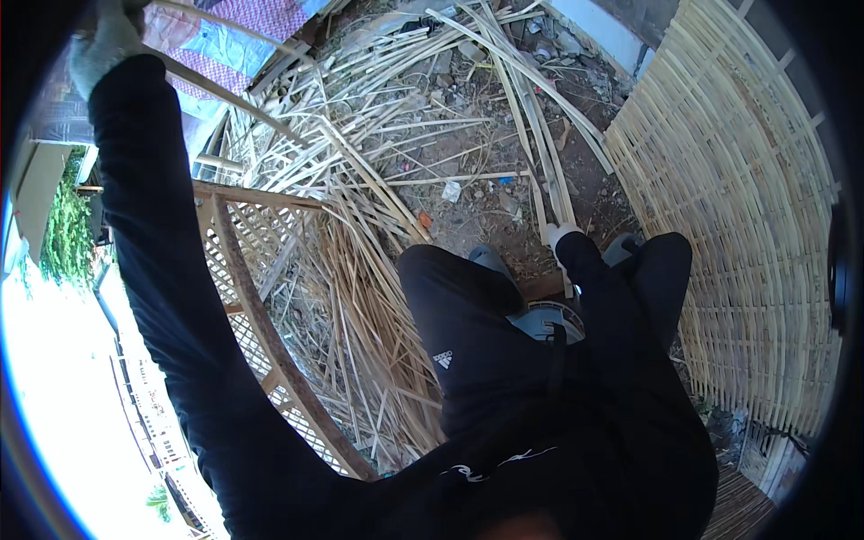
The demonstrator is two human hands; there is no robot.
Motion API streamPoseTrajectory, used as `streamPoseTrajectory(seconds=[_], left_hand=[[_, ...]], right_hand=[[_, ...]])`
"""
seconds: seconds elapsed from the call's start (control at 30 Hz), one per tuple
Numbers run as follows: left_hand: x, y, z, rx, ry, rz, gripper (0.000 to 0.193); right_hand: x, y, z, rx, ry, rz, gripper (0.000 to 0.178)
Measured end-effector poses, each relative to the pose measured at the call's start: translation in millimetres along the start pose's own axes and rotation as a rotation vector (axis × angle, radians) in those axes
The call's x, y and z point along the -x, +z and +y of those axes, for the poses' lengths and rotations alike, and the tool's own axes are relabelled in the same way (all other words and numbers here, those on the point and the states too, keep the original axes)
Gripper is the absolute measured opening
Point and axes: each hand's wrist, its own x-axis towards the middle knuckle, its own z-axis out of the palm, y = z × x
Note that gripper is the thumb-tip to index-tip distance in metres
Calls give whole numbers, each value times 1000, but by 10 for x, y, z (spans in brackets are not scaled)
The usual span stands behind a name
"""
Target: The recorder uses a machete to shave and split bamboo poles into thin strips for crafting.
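My right hand (562, 233), in a pale glove, is low in front of my body between my knees. Its fingers are closed round the near ends of long, flat bamboo strips (546, 157), which stretch away over the ground. My left arm is raised far out to the left. The gloved left hand (106, 52) is at the upper left rim, where its fingers look curled but partly cut off. A long thin bamboo pole (236, 101) runs from beside that wrist toward the strip pile; whether the hand grips it is unclear.
Loose bamboo strips (360, 297) lie heaped left of my legs, against a wooden lattice frame (270, 337). A large woven bamboo panel (720, 207) stands along the right. Patterned cloth (229, 36) lies at the upper left. Rubble and litter dot the dirt ground (459, 211).
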Motion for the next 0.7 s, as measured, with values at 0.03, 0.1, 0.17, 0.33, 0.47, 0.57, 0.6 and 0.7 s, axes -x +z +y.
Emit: streamPoseTrajectory(seconds=[0.03, 0.1, 0.17, 0.33, 0.47, 0.57, 0.6, 0.7], left_hand=[[67, -14, -242, 51, 20, -19, 27], [293, -42, -747, -107, 76, -209, 21], [595, -116, -1187, -459, -52, -493, 45], [1500, -217, -1497, -479, -123, -640, 57], [2145, 59, -1006, -453, 219, -619, 55], [2213, 267, -560, -269, 8, -348, 32], [2160, 291, -438, -230, -74, -255, 30], [1869, 401, -207, 365, 2, -95, 47]], right_hand=[[152, -117, -93, -185, 69, -2, 38], [484, -347, -172, -539, 181, -92, 41], [748, -508, -227, -734, 156, -91, 46], [1256, -860, -69, -970, 37, -95, 48], [1685, -1088, 132, -1055, 34, -54, 39], [1933, -1168, 254, -1143, 57, -49, 33], [1975, -1172, 275, -1162, 51, -51, 33], [1961, -1153, 289, -1233, 102, 1, 33]])
